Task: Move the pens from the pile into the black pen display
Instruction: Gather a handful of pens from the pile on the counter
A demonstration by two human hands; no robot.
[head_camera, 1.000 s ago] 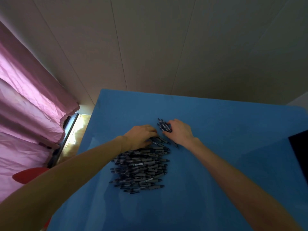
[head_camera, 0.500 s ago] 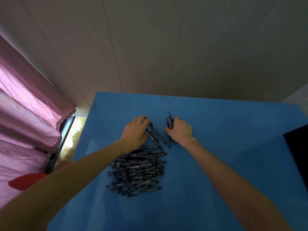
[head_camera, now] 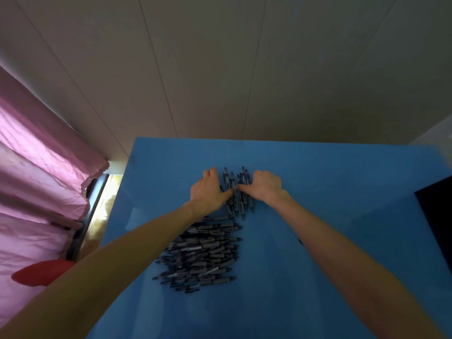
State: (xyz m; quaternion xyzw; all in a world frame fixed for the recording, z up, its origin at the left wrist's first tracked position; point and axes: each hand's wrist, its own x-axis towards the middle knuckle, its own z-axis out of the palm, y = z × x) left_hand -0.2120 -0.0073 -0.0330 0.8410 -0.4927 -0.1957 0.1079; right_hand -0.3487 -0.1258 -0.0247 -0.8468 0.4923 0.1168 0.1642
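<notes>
A big pile of dark pens with grey grips (head_camera: 203, 253) lies on the blue table (head_camera: 318, 277), under my left forearm. Just beyond it, a small bundle of pens (head_camera: 238, 199) lies lined up, pointing away from me, between my two hands. My left hand (head_camera: 208, 189) lies flat against the bundle's left side with its fingers straight and its thumb on the pens. My right hand (head_camera: 265, 187) curls round the bundle's right side, thumb across the top. Only a corner of the black pen display (head_camera: 437, 216) shows at the right edge.
A pink curtain (head_camera: 36, 179) hangs to the left of the table, with a red object (head_camera: 41, 275) below it. A pale panelled wall (head_camera: 244, 69) stands right behind the table's far edge. The table's left edge runs beside a bright window sill (head_camera: 105, 204).
My left hand has pushed a few loose pens to the right against those in my right hand, so they now form one aligned bundle. Both hands have drawn closer together.
</notes>
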